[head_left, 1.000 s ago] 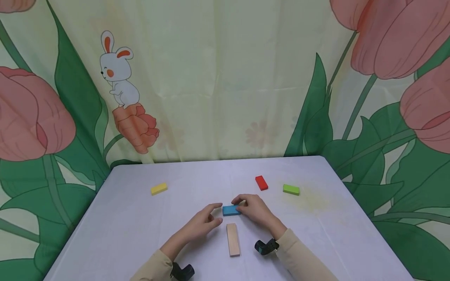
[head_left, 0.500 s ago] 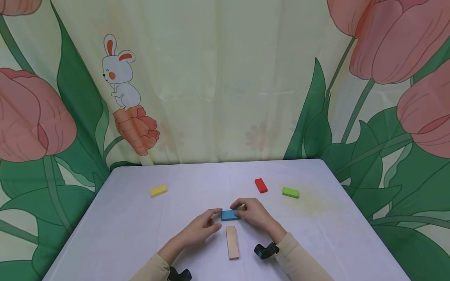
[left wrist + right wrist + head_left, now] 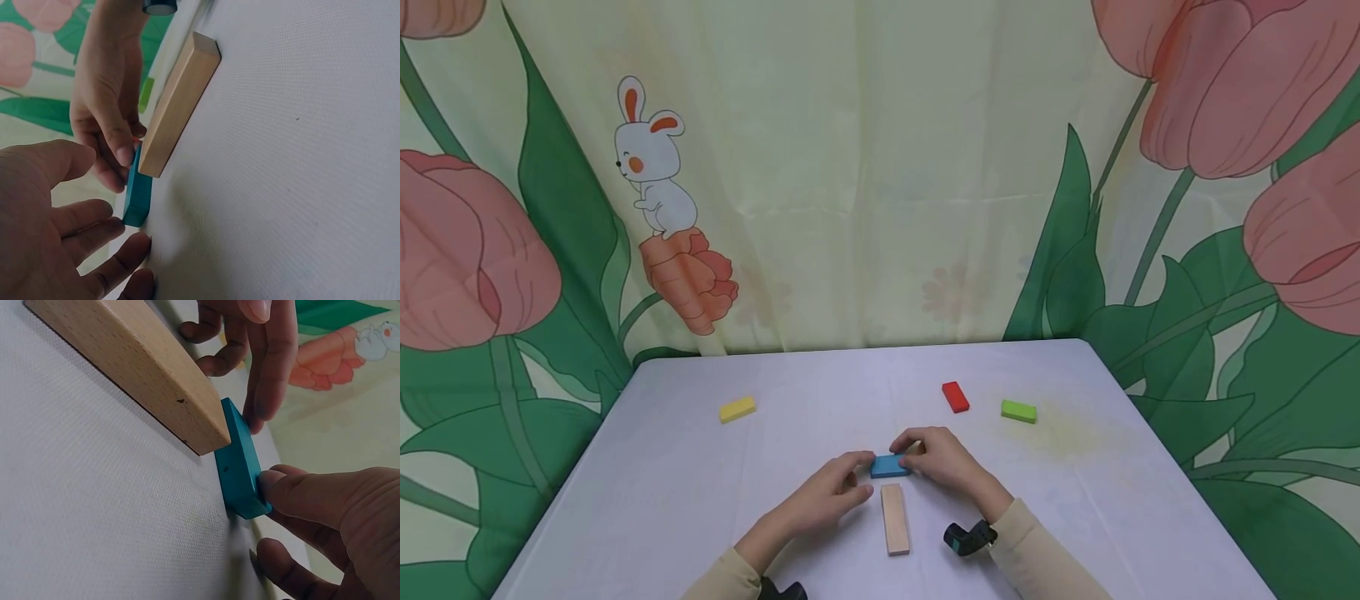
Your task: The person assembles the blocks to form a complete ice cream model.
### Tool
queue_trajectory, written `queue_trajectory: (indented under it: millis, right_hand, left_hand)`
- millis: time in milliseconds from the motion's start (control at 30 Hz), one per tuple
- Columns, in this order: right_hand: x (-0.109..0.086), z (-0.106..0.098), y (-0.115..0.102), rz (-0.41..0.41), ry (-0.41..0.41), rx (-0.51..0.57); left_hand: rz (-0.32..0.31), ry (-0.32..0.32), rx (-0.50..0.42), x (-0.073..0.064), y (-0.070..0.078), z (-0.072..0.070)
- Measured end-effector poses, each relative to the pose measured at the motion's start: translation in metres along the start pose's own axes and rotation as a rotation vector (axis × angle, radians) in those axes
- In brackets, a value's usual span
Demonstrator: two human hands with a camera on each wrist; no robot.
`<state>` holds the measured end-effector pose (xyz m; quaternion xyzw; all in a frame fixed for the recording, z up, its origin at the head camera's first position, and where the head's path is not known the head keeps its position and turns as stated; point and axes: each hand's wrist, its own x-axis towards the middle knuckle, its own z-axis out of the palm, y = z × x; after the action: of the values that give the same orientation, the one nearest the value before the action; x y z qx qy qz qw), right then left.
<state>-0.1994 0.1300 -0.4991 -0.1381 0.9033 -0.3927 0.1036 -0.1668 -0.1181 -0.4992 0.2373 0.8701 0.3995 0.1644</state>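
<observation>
A blue block (image 3: 886,467) lies crosswise on the white table just beyond the far end of a plain wooden block (image 3: 895,521). My right hand (image 3: 946,460) pinches the blue block at its right end, thumb on the near side in the right wrist view. My left hand (image 3: 829,493) is at the opposite end, fingers relaxed and spread, with a fingertip right at the blue block's end. In the left wrist view, the wooden block (image 3: 180,103) lies flat and partly overlaps the blue block (image 3: 137,195).
Farther back on the white tablecloth (image 3: 820,383) lie a yellow block (image 3: 737,409) at left, a red block (image 3: 956,397) and a green block (image 3: 1018,411) at right. A curtain (image 3: 880,167) printed with tulips and a rabbit hangs behind the table's far edge.
The blue block has come nearer to the wooden block, narrowing the gap, with the right hand pinching it. My left fingertips have closed in on its left end.
</observation>
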Motion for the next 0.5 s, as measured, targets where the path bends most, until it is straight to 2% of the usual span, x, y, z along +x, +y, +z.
queue_trajectory:
  millis: [233, 500]
  right_hand:
    - [-0.0004, -0.001, 0.002, -0.013, -0.015, 0.009]
    - [-0.0021, -0.0011, 0.0021, -0.03, -0.036, 0.025]
  left_hand:
    - [0.037, 0.0, 0.016, -0.001, 0.0003, -0.0003]
    - [0.036, -0.006, 0.021, -0.0045, 0.0004, 0.0005]
